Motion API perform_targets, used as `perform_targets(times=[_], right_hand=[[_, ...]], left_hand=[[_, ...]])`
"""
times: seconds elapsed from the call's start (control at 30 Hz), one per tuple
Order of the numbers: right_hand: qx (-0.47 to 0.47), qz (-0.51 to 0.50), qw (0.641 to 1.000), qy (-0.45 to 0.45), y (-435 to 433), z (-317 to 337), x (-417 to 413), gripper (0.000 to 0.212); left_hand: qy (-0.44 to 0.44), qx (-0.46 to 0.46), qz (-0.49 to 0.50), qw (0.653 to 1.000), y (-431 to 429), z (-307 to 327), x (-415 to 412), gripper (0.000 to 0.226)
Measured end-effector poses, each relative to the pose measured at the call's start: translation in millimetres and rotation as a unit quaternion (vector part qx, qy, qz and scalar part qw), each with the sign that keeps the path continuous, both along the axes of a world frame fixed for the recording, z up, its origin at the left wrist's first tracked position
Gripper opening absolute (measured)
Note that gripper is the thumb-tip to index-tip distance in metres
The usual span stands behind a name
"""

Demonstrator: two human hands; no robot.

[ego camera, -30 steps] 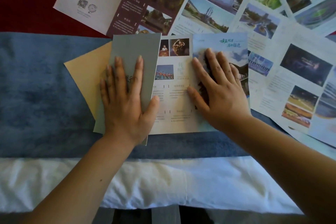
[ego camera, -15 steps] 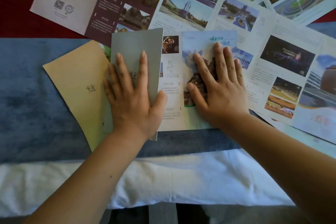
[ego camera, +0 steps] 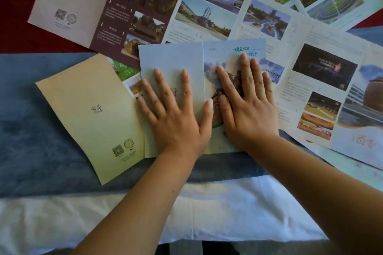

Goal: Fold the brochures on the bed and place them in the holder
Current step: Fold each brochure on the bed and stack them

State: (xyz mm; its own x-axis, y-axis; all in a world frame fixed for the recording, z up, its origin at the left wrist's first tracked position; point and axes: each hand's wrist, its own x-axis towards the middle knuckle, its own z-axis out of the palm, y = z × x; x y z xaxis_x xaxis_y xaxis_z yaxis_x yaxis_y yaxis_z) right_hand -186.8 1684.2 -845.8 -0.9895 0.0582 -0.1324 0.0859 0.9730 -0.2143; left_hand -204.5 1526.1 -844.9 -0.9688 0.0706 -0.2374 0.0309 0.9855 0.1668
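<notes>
I had the blue-grey brochure (ego camera: 172,58) flat on the blue bed runner (ego camera: 31,130). My left hand (ego camera: 178,122) pressed its folded panel and my right hand (ego camera: 248,109) pinned the cover, with fingers straight and gripping nothing. I judged this the creasing step. Next I'd close the last fold squarely. The holder was out of view.

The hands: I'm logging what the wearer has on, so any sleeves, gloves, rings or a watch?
Nothing worn shows. The left hand and right hand are bare, with no gloves, rings or watch, and both forearms are uncovered to the frame edge. Nails look short and unpainted.
</notes>
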Motion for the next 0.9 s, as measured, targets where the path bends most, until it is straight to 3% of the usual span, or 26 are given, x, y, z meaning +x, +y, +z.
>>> perform_targets(times=[0.2, 0.4, 0.5, 0.77, 0.9], right_hand=[[0.003, -0.008, 1.0, -0.019, -1.0, 1.8, -2.5, 0.066], [-0.008, -0.025, 0.999, -0.047, -13.8, 6.7, -2.7, 0.065], [-0.011, -0.002, 0.998, -0.061, -31.1, 7.6, -5.1, 0.064], [-0.113, 0.056, 0.99, -0.062, -90.5, 20.8, -23.4, 0.059], [-0.097, 0.088, 0.989, -0.063, -115.9, 23.8, -26.5, 0.06]], left_hand=[[0.006, 0.017, -0.012, 1.0, -4.0, -1.6, -1.7, 0.081], [-0.011, 0.208, 0.069, 0.976, -19.0, 11.6, -5.6, 0.105], [-0.031, 0.238, 0.066, 0.968, -28.0, 15.8, -6.9, 0.113], [-0.076, 0.427, 0.124, 0.892, -77.0, 46.9, -16.5, 0.062], [-0.044, 0.416, 0.119, 0.9, -110.8, 57.0, -20.7, 0.043]])
